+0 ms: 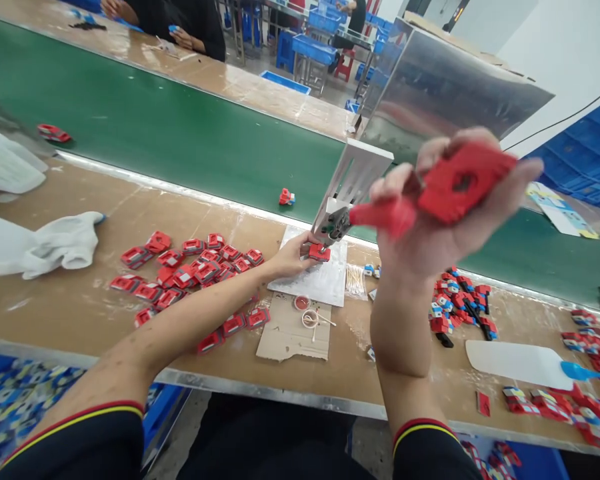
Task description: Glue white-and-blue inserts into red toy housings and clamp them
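My left hand (297,256) pinches a small red part (319,252) beneath the tip of a metal press fixture (336,223), which stands on a pale metal plate (333,277). Raised close to the camera, my right hand (430,233) has its fingers wrapped round a red piece (463,181) with a dark hole in its middle. A red handle (385,217) sticks out from the fixture beside my right hand; whether the hand touches it cannot be made out. Many red parts (200,270) lie in a pile left of the fixture.
A green conveyor belt (180,133) runs behind the bench. Cardboard (285,330) with two small cups, cotton swabs (355,280), red-blue assemblies (455,303) and a white glove (67,247) lie on the bench. Another person's hands (183,38) show across the belt.
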A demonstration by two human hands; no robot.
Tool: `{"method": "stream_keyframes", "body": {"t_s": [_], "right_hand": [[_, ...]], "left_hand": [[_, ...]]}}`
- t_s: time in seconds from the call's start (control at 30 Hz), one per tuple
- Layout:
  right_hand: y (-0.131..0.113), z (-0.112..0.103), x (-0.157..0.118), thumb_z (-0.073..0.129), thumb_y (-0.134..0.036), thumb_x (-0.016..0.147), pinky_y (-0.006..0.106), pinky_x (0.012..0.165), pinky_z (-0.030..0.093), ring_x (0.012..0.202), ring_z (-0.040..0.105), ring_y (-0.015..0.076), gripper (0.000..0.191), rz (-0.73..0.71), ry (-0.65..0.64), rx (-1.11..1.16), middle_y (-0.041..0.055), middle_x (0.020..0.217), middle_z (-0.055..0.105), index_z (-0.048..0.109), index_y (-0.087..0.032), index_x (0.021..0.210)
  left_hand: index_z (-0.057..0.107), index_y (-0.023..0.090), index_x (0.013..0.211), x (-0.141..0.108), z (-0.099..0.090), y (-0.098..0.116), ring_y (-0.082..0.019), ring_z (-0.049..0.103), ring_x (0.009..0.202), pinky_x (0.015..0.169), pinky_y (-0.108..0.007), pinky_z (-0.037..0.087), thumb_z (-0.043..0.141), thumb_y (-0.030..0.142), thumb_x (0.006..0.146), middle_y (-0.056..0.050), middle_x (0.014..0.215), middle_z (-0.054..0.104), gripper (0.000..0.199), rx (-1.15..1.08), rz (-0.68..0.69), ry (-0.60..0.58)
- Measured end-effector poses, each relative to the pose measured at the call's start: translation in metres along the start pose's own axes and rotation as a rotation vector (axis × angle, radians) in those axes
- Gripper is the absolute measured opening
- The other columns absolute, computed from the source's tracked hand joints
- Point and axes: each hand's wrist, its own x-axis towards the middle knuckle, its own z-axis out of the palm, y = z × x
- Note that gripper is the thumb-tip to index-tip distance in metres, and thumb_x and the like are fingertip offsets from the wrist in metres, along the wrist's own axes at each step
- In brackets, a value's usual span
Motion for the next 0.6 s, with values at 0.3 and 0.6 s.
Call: {"method": "stream_keyframes", "body": {"t_s": [0.3, 0.6], "right_hand": [[-0.024, -0.003, -0.072, 0.047, -0.059, 0.109, 0.034, 0.047, 0.055, 0.059, 0.068, 0.0173, 0.036, -0.208, -0.307, 0.058, 0.0011, 0.089, 0.062, 0.066, -0.032, 0.123], [0.043, 0.019, -0.122, 0.053, -0.052, 0.11, 0.035, 0.058, 0.044, 0.067, 0.069, 0.0169, 0.032, -0.563, -0.663, -0.572, 0.0043, 0.092, 0.081, 0.067, -0.023, 0.113]], "left_hand": [[0.062, 0.019, 0.108, 0.001, 0.002, -0.003, -0.025, 0.078, 0.098, 0.094, -0.041, 0.061, 0.084, 0.021, 0.08, -0.009, 0.105, 0.077, 0.036, 0.079, 0.061, -0.008], [0.067, 0.019, 0.105, 0.001, 0.002, -0.013, -0.025, 0.074, 0.099, 0.099, -0.042, 0.059, 0.076, 0.019, 0.081, -0.005, 0.101, 0.078, 0.025, 0.219, 0.096, -0.001]]}}
